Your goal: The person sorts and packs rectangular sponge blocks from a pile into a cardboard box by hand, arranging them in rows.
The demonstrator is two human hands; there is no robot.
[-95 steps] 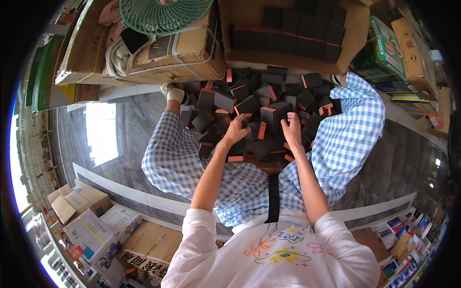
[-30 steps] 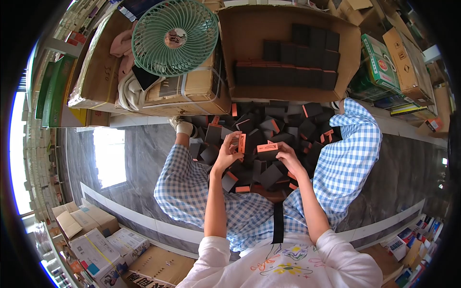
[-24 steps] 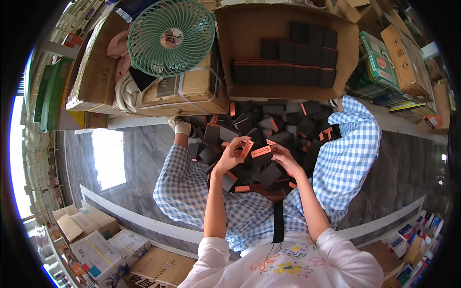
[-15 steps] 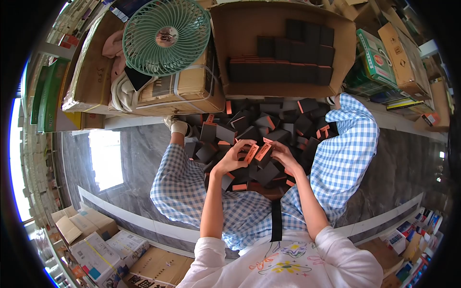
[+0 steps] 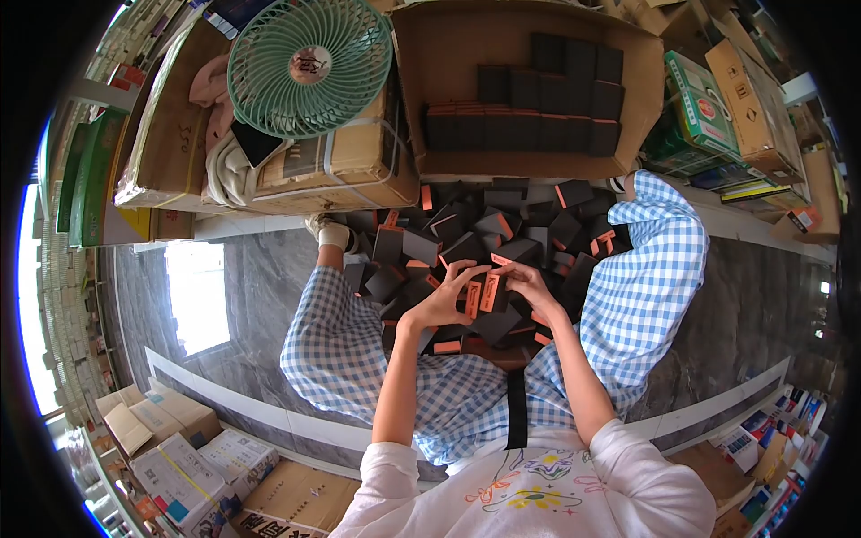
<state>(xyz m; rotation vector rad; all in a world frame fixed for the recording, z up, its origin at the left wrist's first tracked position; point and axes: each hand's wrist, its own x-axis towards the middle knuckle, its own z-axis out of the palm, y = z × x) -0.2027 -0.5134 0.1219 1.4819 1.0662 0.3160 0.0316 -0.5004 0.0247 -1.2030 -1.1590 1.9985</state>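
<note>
My left hand is closed around a small black box with an orange printed end. In my right hand is a second box of the same kind, its orange end facing me. The two boxes stand side by side, nearly upright, with a narrow gap between them. Below both hands, between my legs, lies a loose heap of similar black and orange boxes. Beyond the heap, an open cardboard carton holds rows of stacked black boxes.
A green fan stands on a taped carton at the upper left, beside a dark phone-like slab and cloth. Green-and-white packages are at the upper right. More cartons lie behind me at the lower left.
Both hands have turned the boxes more upright, so their orange ends now face me more squarely. The heap and the carton look the same.
</note>
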